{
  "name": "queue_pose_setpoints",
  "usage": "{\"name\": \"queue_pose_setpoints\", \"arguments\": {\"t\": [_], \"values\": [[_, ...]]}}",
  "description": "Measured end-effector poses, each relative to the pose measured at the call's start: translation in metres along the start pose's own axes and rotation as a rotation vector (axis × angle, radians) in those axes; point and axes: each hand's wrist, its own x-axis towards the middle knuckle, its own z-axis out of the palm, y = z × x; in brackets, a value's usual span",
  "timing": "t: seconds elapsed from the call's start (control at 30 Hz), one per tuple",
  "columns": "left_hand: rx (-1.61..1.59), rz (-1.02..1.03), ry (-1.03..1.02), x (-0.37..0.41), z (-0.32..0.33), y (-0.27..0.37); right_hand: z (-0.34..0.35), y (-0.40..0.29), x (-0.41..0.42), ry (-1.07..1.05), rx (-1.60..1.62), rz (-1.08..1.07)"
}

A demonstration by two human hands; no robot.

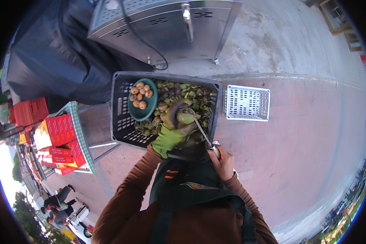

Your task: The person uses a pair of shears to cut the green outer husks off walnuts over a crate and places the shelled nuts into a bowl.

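My left hand [170,131], in a stained green glove, grips a green-husked walnut [185,118] above a black plastic crate [117,100]. Bare fingers of my right hand [222,161] close around the handle of a thin metal blade tool [202,131]. Its tip meets the upper right side of the walnut. Below, husk pieces [198,91] and husked nuts, green and brown, fill much of the crate. A green plastic bowl [155,102] rests inside at the upper left. Several bare brown walnuts [139,97] lie in it.
A white perforated basket [248,103] stands on the paving right of the crate. Beyond the crate is a stainless steel cabinet [167,33] with a hanging cable. Dark sheeting [58,64] drapes at the left, above a table with red boxes [59,129]. People [59,204] are farther off.
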Motion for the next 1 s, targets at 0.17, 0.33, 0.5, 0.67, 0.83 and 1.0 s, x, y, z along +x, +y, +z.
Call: {"name": "queue_pose_setpoints", "arguments": {"t": [0.17,0.33,0.5,0.67,0.83,1.0], "values": [[-0.306,-0.164,0.044,-0.051,-0.016,0.053,0.027,-0.051,-0.002,-0.084,-0.012,-0.203],[-0.214,-0.151,0.097,-0.071,-0.042,0.077,0.037,-0.070,-0.013,-0.131,-0.103,-0.314],[-0.031,-0.048,0.116,-0.079,-0.064,0.086,0.049,-0.075,-0.017,-0.093,-0.162,-0.448],[-0.728,-0.174,0.349,-0.077,-0.059,0.068,0.065,-0.083,-0.019,-0.088,-0.278,-0.497],[-1.245,-0.493,0.536,-0.066,-0.057,0.079,0.055,-0.085,-0.024,-0.136,-0.334,-0.440],[-0.999,-0.292,0.463,-0.072,-0.055,0.076,0.059,-0.074,-0.024,-0.173,-0.422,-0.447]]}}
